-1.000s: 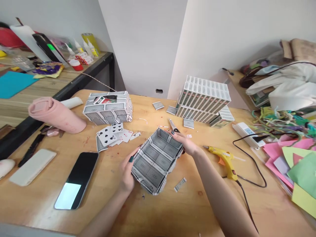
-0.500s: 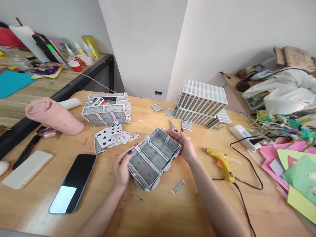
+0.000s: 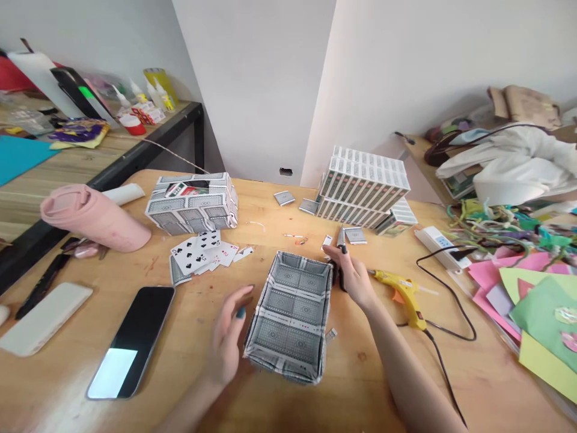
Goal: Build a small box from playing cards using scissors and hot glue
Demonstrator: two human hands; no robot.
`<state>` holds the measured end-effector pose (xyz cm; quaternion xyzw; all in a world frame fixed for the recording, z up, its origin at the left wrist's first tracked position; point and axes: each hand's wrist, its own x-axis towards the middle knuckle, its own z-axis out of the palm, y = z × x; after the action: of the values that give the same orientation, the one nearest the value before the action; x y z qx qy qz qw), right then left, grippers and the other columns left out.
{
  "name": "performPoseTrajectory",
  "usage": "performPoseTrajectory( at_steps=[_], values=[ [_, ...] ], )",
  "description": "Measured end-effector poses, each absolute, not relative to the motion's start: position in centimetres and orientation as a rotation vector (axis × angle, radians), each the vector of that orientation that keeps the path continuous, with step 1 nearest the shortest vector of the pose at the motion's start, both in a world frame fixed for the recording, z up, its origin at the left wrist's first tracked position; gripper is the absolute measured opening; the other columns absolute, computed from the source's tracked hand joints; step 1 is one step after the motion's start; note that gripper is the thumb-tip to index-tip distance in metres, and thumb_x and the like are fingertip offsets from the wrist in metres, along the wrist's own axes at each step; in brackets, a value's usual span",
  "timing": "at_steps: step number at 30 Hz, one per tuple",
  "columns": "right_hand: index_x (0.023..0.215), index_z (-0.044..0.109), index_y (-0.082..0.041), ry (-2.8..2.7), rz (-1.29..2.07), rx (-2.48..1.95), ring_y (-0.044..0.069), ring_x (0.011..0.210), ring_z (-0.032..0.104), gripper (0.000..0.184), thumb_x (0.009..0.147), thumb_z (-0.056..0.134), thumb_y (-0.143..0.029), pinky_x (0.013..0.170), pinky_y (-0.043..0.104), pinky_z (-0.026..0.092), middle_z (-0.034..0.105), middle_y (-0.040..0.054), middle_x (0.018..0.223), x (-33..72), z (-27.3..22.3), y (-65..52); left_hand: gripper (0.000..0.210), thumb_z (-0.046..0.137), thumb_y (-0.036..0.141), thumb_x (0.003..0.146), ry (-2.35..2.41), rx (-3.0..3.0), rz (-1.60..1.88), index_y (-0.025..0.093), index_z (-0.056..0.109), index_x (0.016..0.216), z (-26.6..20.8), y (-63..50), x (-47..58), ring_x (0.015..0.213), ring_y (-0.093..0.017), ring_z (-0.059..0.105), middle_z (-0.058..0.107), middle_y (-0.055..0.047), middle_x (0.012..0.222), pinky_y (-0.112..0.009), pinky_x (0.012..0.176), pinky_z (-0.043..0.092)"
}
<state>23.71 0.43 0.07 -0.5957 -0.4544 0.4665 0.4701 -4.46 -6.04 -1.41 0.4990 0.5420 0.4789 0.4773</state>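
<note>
An open box made of grey-backed playing cards [image 3: 288, 300] rests on the table in front of me, its inside facing up. To its left is my left hand [image 3: 228, 337], fingers spread and apart from the box. Just past the box's right rim, my right hand [image 3: 354, 273] is closed around the dark handles of a pair of scissors [image 3: 341, 236], blades pointing away from me. A small card strip [image 3: 332, 334] lies partly behind the box's right side. Loose playing cards [image 3: 193, 255] are piled beyond my left hand.
A yellow glue gun [image 3: 403, 294] with its cord lies right of my right arm. Stacked card packs [image 3: 365, 186] and a card-covered box [image 3: 193, 204] stand at the back. On the left are a phone [image 3: 133, 343], a white case [image 3: 47, 316] and a pink tumbler [image 3: 94, 216].
Both hands have let go of the card box, which now sits turned and nearer to me. My right hand has taken hold of the scissors. The view has shifted slightly.
</note>
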Motion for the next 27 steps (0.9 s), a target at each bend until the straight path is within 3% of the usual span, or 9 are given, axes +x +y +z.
performPoseTrajectory(
  at_steps=[4, 6, 9, 12, 18, 27],
  values=[
    [0.129, 0.054, -0.027, -0.945, 1.187, -1.335, 0.025, 0.131, 0.045, 0.056, 0.087, 0.044, -0.062, 0.111, 0.046, 0.031, 0.055, 0.0071, 0.137, 20.7, 0.1, -2.2, 0.05, 0.047, 0.046, 0.087, 1.074, 1.238, 1.098, 0.02, 0.054, 0.129, -0.9, -0.2, -3.1, 0.137, -0.027, 0.036, 0.048, -0.009, 0.142, -0.041, 0.114, 0.028],
    [0.132, 0.051, -0.028, -0.939, 1.152, -1.343, 0.024, 0.134, 0.041, 0.055, 0.085, 0.052, -0.057, 0.113, 0.045, 0.027, 0.054, 0.0065, 0.137, 18.9, 0.0, -2.7, 0.049, 0.047, 0.044, 0.086, 1.02, 1.22, 1.031, 0.019, 0.056, 0.127, -0.5, 2.0, -1.9, 0.135, -0.026, 0.039, 0.052, -0.009, 0.139, -0.04, 0.114, 0.029],
    [0.123, 0.055, -0.027, -0.955, 1.126, -1.34, 0.025, 0.124, 0.05, 0.049, 0.082, 0.055, -0.054, 0.107, 0.044, 0.035, 0.06, 0.0069, 0.129, 17.0, -0.1, -1.7, 0.042, 0.051, 0.039, 0.083, 0.961, 1.218, 0.926, 0.02, 0.062, 0.119, 0.1, 4.1, -0.8, 0.122, -0.027, 0.052, 0.061, -0.007, 0.128, -0.04, 0.104, 0.041],
    [0.108, 0.061, -0.025, -0.98, 1.119, -1.315, 0.024, 0.115, 0.055, 0.037, 0.082, 0.054, -0.051, 0.104, 0.04, 0.038, 0.066, 0.0061, 0.116, 16.4, -0.2, 1.1, 0.036, 0.053, 0.036, 0.08, 1.06, 1.269, 1.014, 0.019, 0.066, 0.109, 0.6, 5.4, -0.8, 0.12, -0.026, 0.053, 0.065, -0.005, 0.119, -0.038, 0.104, 0.038],
    [0.097, 0.065, -0.023, -0.97, 1.183, -1.287, 0.025, 0.109, 0.058, 0.033, 0.077, 0.056, -0.048, 0.1, 0.04, 0.041, 0.068, 0.0044, 0.111, 16.8, -0.6, 6.5, 0.032, 0.049, 0.034, 0.079, 1.156, 1.229, 1.141, 0.017, 0.065, 0.101, 0.1, 7.7, -0.5, 0.12, -0.024, 0.052, 0.064, -0.006, 0.12, -0.033, 0.104, 0.037],
    [0.12, 0.06, -0.024, -0.783, 1.215, -1.191, 0.022, 0.117, 0.058, 0.055, 0.083, 0.04, -0.061, 0.103, 0.041, 0.04, 0.064, 0.0048, 0.125, 18.2, -1.7, 6.8, 0.038, 0.057, 0.036, 0.076, 1.16, 1.075, 1.196, 0.017, 0.068, 0.107, -1.1, 8.3, -0.5, 0.119, -0.025, 0.055, 0.067, -0.006, 0.119, -0.034, 0.1, 0.041]
  ],
)
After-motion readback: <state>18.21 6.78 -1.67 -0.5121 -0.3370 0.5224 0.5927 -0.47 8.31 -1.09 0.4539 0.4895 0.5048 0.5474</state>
